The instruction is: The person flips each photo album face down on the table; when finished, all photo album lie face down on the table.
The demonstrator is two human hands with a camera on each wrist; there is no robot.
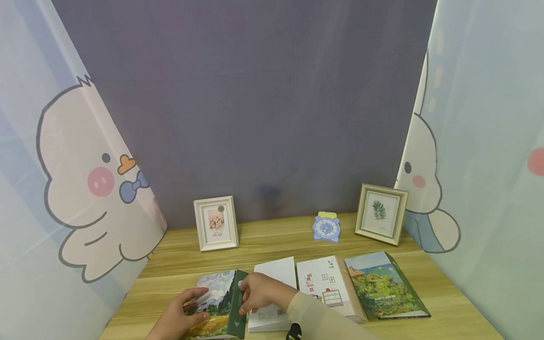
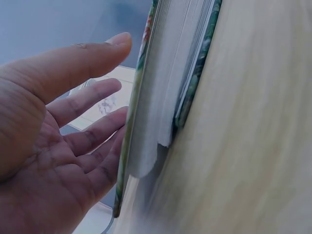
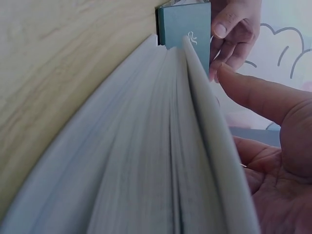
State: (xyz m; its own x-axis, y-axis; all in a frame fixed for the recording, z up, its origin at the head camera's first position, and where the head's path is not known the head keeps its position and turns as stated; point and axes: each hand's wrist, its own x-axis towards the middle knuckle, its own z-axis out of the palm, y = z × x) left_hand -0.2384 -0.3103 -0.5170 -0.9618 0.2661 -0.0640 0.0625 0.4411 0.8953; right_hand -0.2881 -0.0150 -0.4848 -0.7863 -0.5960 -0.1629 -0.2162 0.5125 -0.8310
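A landscape-painted photo album (image 1: 216,302) with a dark green spine lies flat at the front left. My left hand (image 1: 176,316) reaches over its left side, thumb and fingers spread above the painted cover. In the left wrist view that hand (image 2: 63,131) has its fingers extended beside the cover, the page edges (image 2: 165,63) showing. My right hand (image 1: 263,290) is at the spine, thumb and fingertips close against it. The right wrist view shows this hand (image 3: 273,146) with the thumb stretched toward the green spine (image 3: 183,27). A white book (image 1: 274,311) lies under the right hand.
To the right lie a white book with a furniture drawing (image 1: 325,285) and another painted photo album (image 1: 384,285). Behind stand a white picture frame (image 1: 216,224), a blue toy clock (image 1: 326,227) and a gold-edged frame (image 1: 381,215), before a grey curtain (image 1: 255,113).
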